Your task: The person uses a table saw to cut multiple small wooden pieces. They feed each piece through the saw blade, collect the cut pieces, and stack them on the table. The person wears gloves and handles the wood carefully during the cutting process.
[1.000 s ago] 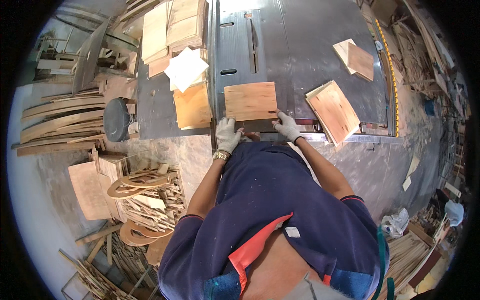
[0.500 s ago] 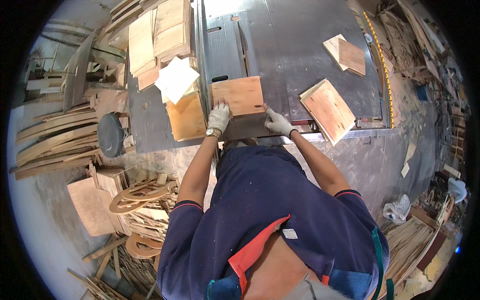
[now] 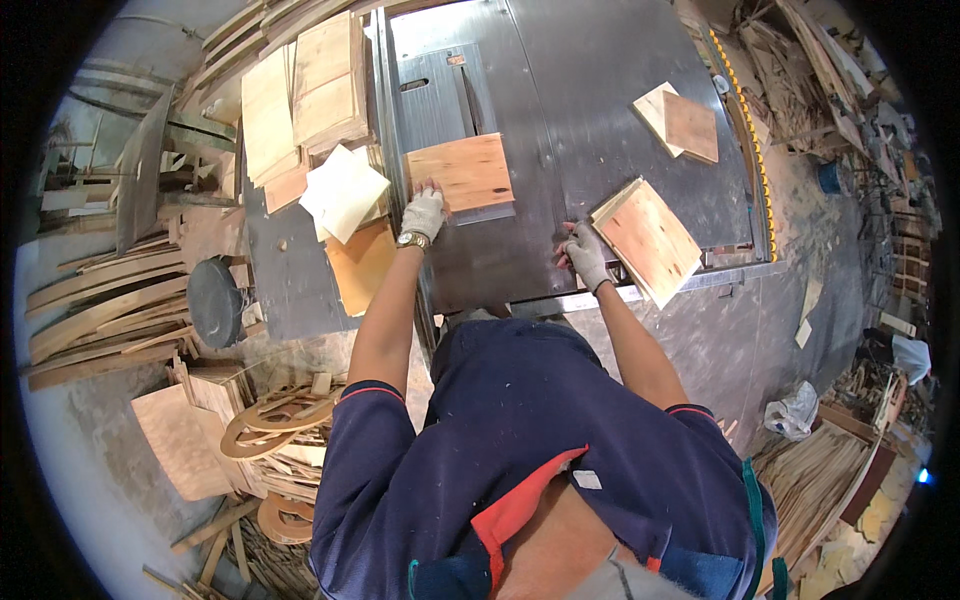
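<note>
We are resting our left hand [image 3: 424, 212] on the near-left corner of a wooden board [image 3: 462, 172] on the table [image 3: 620, 80], its grip's tightness hidden. Our right hand [image 3: 585, 255], grip loosely wide, is hovering beside stacked boards [image 3: 648, 240]. A blue bucket's [image 3: 829, 178] contents are escaping us.

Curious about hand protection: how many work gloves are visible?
2: one on the left hand, at a wooden board; one on the right hand, beside a board stack. Others may be hidden.
</note>
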Motion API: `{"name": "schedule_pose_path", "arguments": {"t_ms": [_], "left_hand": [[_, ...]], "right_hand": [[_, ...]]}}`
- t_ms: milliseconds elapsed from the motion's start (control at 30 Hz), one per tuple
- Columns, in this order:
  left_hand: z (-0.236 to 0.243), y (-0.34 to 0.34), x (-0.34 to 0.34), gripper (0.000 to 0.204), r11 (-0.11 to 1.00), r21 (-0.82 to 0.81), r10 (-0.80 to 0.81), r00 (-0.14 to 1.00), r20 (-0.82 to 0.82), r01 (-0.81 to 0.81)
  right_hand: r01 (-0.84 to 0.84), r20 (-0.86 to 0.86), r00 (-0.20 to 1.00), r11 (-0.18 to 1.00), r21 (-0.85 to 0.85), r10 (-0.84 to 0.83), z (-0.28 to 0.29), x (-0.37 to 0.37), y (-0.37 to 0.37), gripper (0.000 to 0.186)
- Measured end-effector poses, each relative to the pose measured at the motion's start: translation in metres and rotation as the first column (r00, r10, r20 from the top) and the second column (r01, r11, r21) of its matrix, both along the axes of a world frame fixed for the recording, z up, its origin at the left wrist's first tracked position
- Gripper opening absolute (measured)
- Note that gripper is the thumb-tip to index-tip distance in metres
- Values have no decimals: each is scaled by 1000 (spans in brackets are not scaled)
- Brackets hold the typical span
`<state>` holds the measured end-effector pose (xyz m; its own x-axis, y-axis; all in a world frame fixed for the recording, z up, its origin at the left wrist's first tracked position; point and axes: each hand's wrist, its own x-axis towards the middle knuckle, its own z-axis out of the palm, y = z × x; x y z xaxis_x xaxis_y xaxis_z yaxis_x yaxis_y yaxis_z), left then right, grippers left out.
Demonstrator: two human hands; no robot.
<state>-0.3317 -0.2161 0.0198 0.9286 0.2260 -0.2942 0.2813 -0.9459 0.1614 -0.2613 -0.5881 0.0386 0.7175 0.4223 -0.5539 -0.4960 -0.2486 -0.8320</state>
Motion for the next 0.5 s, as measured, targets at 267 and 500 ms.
{"name": "schedule_pose_path", "arguments": {"t_ms": [267, 500], "left_hand": [[0, 24, 45, 80, 1000, 11, -20, 1000, -21, 20], [0, 43, 73, 79, 1000, 5, -22, 999, -48, 23]], "right_hand": [[20, -41, 999, 998, -64, -22, 0, 1, -1, 54], [33, -45, 998, 996, -80, -36, -2, 4, 1, 53]]}}
